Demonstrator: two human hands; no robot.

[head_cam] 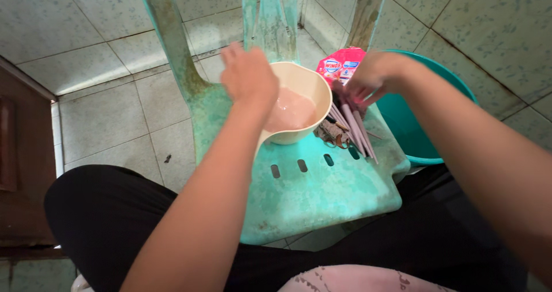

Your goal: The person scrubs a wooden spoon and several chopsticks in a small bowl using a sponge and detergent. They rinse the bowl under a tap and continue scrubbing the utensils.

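- Nearest the camera, at 6 o'clock, a strip of pale pink patterned cloth point(351, 279) is cut off by the bottom edge; black trouser legs point(98, 223) spread to 7 and 5 o'clock.
- Left hand point(248, 73), just above centre toward 11 o'clock, rests on the rim of a cream plastic bowl point(305, 132). The picture shows its back, blurred, with the fingers curled away, so I cannot tell how it grips.
- The round, smooth bowl sits on the seat of a worn turquoise plastic chair point(322, 194) and holds cloudy pinkish liquid point(292, 109).
- Right hand point(374, 73), at 1 o'clock, has its fingers drawn together, pinching the upper ends of a bundle of thin pale pink sticks point(355, 128). The fingertips are hidden among the sticks.
- The sticks slant down across the seat just right of the bowl. A small dark tangle point(332, 134) beside them is hard to make out.
- A glossy red sachet point(340, 65) lies behind the bowl, partly covered by the right hand.
- A teal plastic bucket point(414, 134) stands at 3 o'clock, half hidden by the right forearm.
- Speckled green-white floor tiles point(103, 113) surround the chair.
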